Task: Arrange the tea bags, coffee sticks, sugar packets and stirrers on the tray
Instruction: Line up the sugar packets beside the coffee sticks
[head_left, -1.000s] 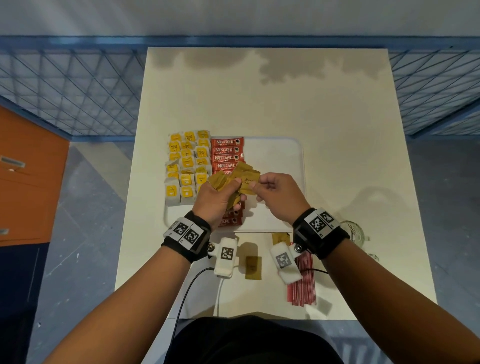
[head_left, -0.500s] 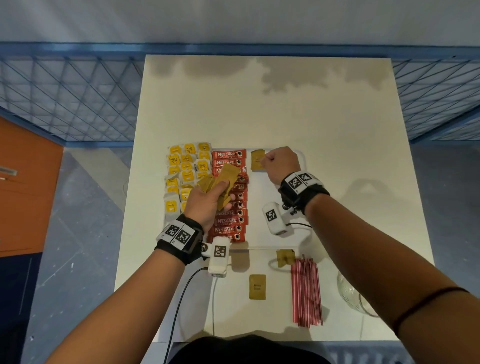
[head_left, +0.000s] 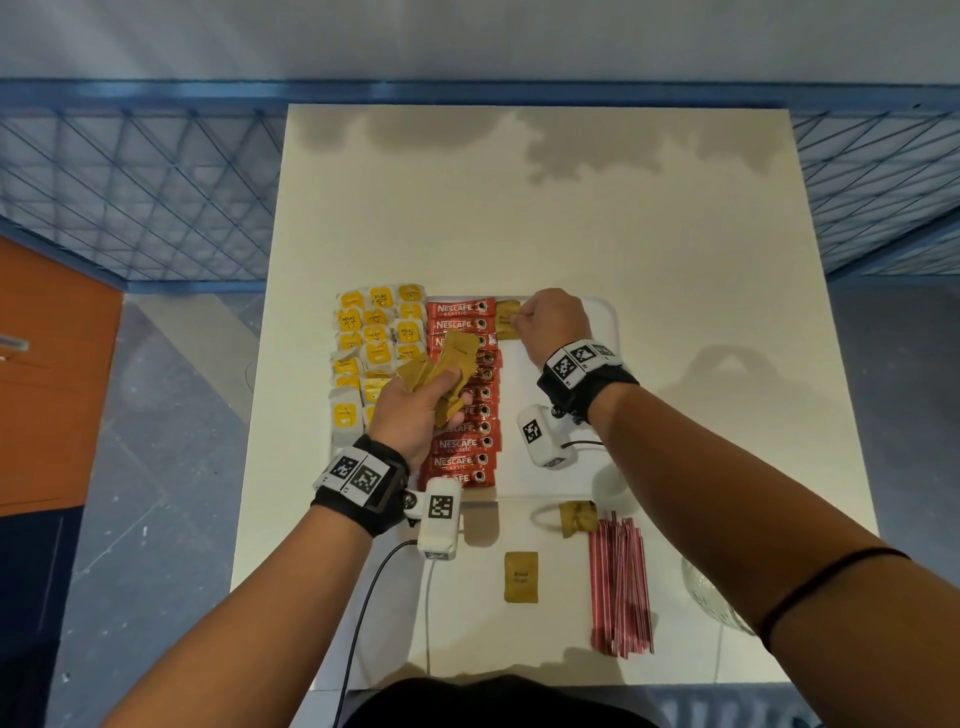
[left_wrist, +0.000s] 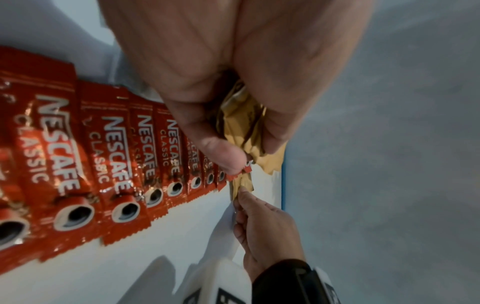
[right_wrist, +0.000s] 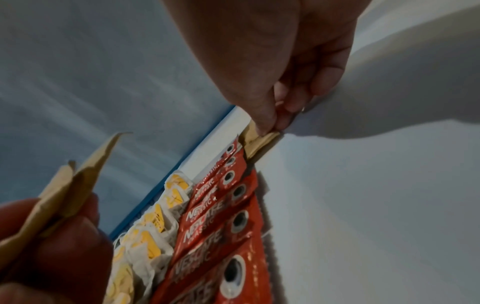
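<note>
A white tray (head_left: 605, 332) holds yellow tea bags (head_left: 375, 343) on its left and a column of red coffee sticks (head_left: 462, 405) beside them. My left hand (head_left: 415, 410) grips a fan of several brown sugar packets (head_left: 447, 364) above the coffee sticks. My right hand (head_left: 550, 317) pinches one brown sugar packet (head_left: 506, 319) at the tray's far edge, right of the top coffee stick; in the right wrist view thumb and finger pinch that packet (right_wrist: 259, 139) against the tray. Red stirrers (head_left: 618, 587) lie on the table near me.
One sugar packet (head_left: 520, 577) and a crumpled brown packet (head_left: 576, 517) lie on the table in front of the tray. A glass jar (head_left: 711, 597) stands at the near right, partly behind my right forearm. A blue mesh fence (head_left: 145, 197) surrounds the table.
My right hand took one sugar packet from the bunch and carried it to the tray's far edge beside the top coffee stick. My left hand stayed over the coffee sticks with the rest.
</note>
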